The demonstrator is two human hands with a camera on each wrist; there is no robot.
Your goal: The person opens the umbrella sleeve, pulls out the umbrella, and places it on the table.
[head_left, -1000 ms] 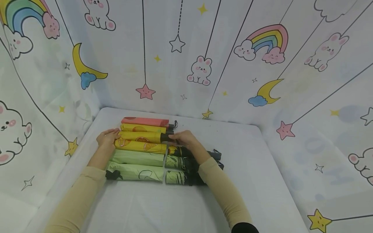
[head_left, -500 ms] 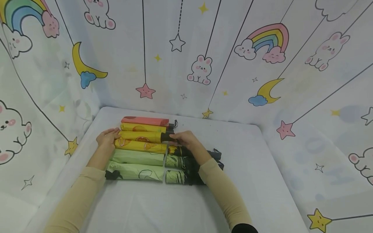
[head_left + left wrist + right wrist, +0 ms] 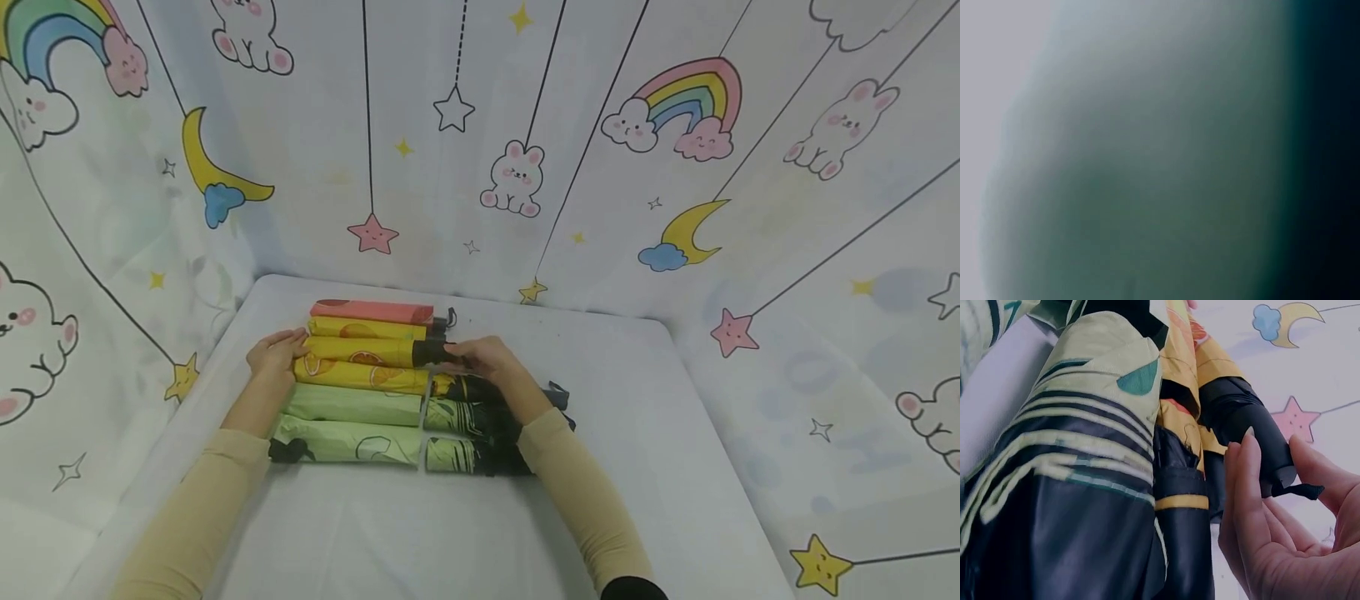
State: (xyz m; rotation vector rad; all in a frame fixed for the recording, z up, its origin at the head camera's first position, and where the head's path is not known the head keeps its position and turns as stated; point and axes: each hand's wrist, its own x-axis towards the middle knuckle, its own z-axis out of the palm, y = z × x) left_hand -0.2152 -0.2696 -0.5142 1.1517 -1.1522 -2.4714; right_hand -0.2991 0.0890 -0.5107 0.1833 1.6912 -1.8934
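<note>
The right hand (image 3: 483, 358) grips the black end (image 3: 431, 353) of a yellow umbrella (image 3: 360, 352) between two more yellow ones (image 3: 386, 330) on the bench (image 3: 622, 383). The left hand (image 3: 273, 357) touches its left end; I can't tell if it's gripping.

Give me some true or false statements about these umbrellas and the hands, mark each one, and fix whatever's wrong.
1. The right hand holds a yellow umbrella by its black handle. True.
2. A yellow umbrella lies nearest the person. False: the nearest one is a green umbrella.
3. The red umbrella lies farthest from the person. True.
4. The umbrellas lie on black cloth. False: the surface under them is white.
5. The left hand is at the left ends of yellow umbrellas. True.
</note>
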